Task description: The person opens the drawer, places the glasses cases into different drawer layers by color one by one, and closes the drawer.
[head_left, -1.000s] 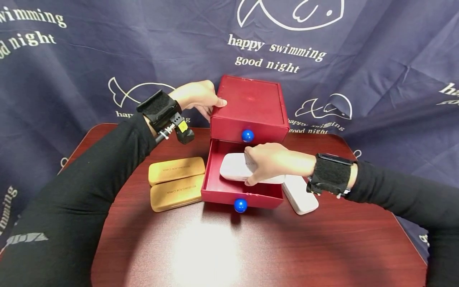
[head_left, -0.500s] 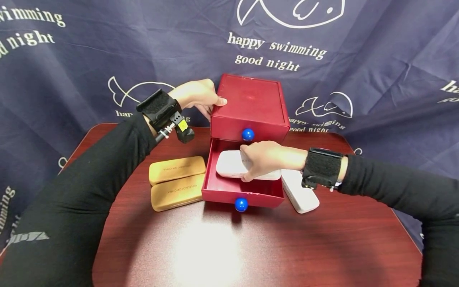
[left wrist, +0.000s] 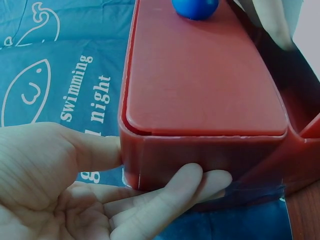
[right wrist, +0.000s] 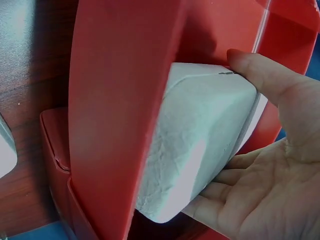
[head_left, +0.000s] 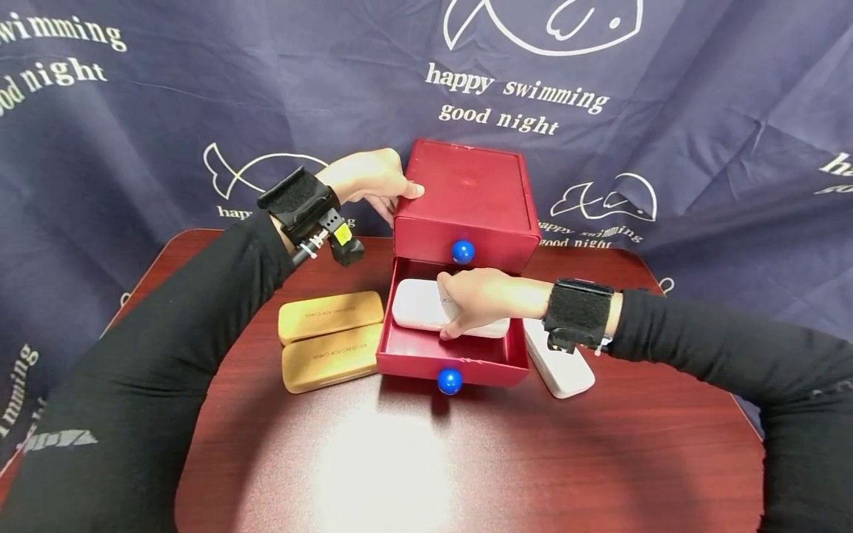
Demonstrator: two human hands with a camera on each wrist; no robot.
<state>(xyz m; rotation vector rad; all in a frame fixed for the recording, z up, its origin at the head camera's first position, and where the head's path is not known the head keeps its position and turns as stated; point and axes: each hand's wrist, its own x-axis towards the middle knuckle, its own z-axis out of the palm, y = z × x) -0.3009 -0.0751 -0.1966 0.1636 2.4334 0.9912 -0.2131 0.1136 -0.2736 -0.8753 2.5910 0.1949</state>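
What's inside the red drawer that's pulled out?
A white case, held by the right hand, is inside the open drawer. Bare red floor shows in front of it; anything under the case or hand is covered.

Left arm point(head_left: 156, 348), black-sleeved: extended from near left toward far centre. Left hand point(head_left: 369, 176): wrist in a black band point(head_left: 297, 200); thumb point(head_left: 413, 190) uppermost, fingers point(left wrist: 162, 202) lower and apart from it, gripping. Right arm point(head_left: 706, 333), black-sleeved: bent at the right, forearm running leftward to centre. Right hand point(head_left: 476, 296): wrist banded likewise, back upward, thumb on the near side, fingers on the far side, gripping; nearer than the left.
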